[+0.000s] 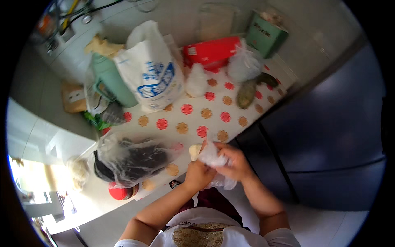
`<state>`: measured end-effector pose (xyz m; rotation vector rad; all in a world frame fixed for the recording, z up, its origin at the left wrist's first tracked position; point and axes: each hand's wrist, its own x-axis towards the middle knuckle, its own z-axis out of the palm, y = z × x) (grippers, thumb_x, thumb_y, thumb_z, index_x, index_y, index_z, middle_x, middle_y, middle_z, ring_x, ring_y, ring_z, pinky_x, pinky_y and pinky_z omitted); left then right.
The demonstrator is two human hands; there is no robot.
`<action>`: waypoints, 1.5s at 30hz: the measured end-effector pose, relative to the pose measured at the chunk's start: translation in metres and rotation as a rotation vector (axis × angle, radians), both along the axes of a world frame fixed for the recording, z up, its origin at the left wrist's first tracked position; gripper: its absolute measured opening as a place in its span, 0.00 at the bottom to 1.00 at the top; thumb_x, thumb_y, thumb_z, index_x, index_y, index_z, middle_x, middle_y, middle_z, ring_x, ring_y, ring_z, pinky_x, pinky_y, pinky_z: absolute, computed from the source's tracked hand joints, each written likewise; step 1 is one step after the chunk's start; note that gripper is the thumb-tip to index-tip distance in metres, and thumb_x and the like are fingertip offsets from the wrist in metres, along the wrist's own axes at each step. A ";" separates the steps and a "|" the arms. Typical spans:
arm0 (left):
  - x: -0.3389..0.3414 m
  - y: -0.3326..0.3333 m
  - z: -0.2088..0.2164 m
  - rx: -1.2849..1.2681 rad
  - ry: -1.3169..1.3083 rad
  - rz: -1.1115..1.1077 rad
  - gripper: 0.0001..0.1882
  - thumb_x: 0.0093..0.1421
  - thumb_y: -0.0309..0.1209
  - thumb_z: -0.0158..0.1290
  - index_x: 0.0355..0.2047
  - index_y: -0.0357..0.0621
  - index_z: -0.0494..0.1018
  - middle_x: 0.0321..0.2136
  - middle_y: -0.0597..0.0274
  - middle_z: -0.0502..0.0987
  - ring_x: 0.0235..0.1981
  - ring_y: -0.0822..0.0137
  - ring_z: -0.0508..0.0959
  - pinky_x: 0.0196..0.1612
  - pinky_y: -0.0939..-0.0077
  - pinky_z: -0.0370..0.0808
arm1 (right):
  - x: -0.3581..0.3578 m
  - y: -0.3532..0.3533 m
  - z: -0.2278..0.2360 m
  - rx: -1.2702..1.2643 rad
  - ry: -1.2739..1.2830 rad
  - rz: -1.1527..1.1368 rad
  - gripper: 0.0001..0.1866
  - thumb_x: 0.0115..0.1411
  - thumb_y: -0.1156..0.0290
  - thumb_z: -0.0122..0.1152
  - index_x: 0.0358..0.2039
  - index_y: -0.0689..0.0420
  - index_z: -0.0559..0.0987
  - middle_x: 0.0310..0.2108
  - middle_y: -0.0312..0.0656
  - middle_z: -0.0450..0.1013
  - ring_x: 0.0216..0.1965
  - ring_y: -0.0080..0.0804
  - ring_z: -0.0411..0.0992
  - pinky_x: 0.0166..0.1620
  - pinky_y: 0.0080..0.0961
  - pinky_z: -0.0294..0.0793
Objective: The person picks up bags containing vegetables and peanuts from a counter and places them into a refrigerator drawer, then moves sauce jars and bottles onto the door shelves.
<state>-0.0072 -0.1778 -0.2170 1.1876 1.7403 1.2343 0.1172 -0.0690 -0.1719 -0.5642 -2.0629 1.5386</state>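
Close to my body, at the table's front edge, both hands work on a thin, whitish plastic bag [212, 155]. My left hand [199, 174] is closed around its gathered part. My right hand [233, 161] grips the bag from the other side, fingers bent. Crumpled clear plastic hangs below the hands. A pale yellowish lump [194, 152] shows just beyond my left hand; whether it lies on the table or is held, I cannot tell. To the left lies a clear plastic bag [138, 161] with something dark inside.
The flower-patterned table [193, 123] carries a large white bag [154, 70], a green thermos [113, 78], a red box [212, 51], a green tin [266, 35], a knotted bag [245, 66] and a greenish gourd-like vegetable [246, 94]. A red-lidded jar [119, 192] stands front left. Dark cabinet doors [321, 136] rise at right.
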 end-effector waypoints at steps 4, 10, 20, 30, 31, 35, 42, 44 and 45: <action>0.032 0.001 -0.016 0.286 0.524 -0.080 0.25 0.46 0.38 0.59 0.47 0.50 0.72 0.30 0.61 0.77 0.31 0.63 0.79 0.30 0.70 0.77 | 0.051 -0.045 0.024 0.485 -0.049 0.003 0.17 0.44 0.62 0.70 0.31 0.56 0.76 0.55 0.52 0.66 0.58 0.50 0.62 0.60 0.44 0.56; 0.080 0.020 0.003 0.644 0.494 -0.172 0.19 0.45 0.33 0.59 0.40 0.47 0.76 0.33 0.59 0.79 0.31 0.56 0.80 0.32 0.66 0.77 | 0.115 -0.072 -0.018 -0.043 0.392 -0.606 0.31 0.45 0.66 0.72 0.48 0.56 0.67 0.61 0.53 0.56 0.62 0.42 0.56 0.61 0.43 0.53; 0.136 0.042 0.026 0.334 0.635 -0.817 0.21 0.45 0.27 0.56 0.43 0.45 0.74 0.46 0.55 0.74 0.49 0.52 0.73 0.52 0.59 0.70 | 0.223 -0.047 -0.017 -0.624 0.026 -0.364 0.32 0.44 0.79 0.69 0.52 0.59 0.70 0.45 0.37 0.72 0.48 0.25 0.69 0.52 0.26 0.67; 0.130 0.024 0.067 0.565 0.232 -1.008 0.17 0.53 0.33 0.58 0.43 0.42 0.76 0.37 0.53 0.78 0.35 0.59 0.79 0.30 0.71 0.78 | 0.256 -0.061 0.009 0.018 0.177 -0.744 0.09 0.46 0.82 0.64 0.31 0.61 0.81 0.31 0.37 0.76 0.34 0.22 0.72 0.38 0.20 0.70; 0.128 0.017 0.063 0.368 0.048 -0.962 0.27 0.58 0.39 0.56 0.54 0.37 0.67 0.36 0.52 0.80 0.39 0.65 0.79 0.36 0.73 0.76 | 0.258 -0.063 0.015 0.137 0.114 -0.821 0.07 0.44 0.81 0.64 0.27 0.61 0.79 0.30 0.39 0.75 0.34 0.28 0.72 0.38 0.24 0.69; 0.133 0.038 0.050 -0.368 -0.491 -0.916 0.51 0.55 0.63 0.47 0.64 0.37 0.45 0.42 0.54 0.77 0.47 0.65 0.74 0.52 0.67 0.69 | 0.253 -0.064 0.032 0.442 0.184 -0.808 0.05 0.41 0.81 0.62 0.21 0.61 0.75 0.32 0.43 0.75 0.37 0.40 0.71 0.42 0.33 0.68; 0.164 0.045 0.046 -0.464 -0.829 -0.929 0.40 0.55 0.56 0.54 0.58 0.42 0.57 0.50 0.56 0.68 0.50 0.65 0.69 0.54 0.66 0.66 | 0.229 -0.084 0.049 0.681 0.010 -0.875 0.07 0.41 0.78 0.60 0.24 0.57 0.75 0.53 0.48 0.66 0.53 0.47 0.65 0.53 0.38 0.63; 0.172 0.047 0.061 -0.382 -0.778 -0.869 0.36 0.55 0.47 0.57 0.56 0.40 0.59 0.48 0.56 0.69 0.48 0.65 0.71 0.52 0.68 0.69 | 0.228 -0.092 0.046 0.505 0.034 -0.976 0.14 0.42 0.78 0.60 0.33 0.55 0.76 0.58 0.47 0.61 0.56 0.45 0.62 0.56 0.38 0.60; 0.175 0.047 0.068 -0.341 -0.753 -0.840 0.34 0.55 0.42 0.59 0.55 0.39 0.59 0.47 0.56 0.70 0.47 0.66 0.71 0.51 0.69 0.70 | 0.229 -0.096 0.045 0.314 0.110 -0.988 0.19 0.42 0.77 0.61 0.39 0.54 0.76 0.60 0.47 0.59 0.58 0.43 0.61 0.58 0.37 0.58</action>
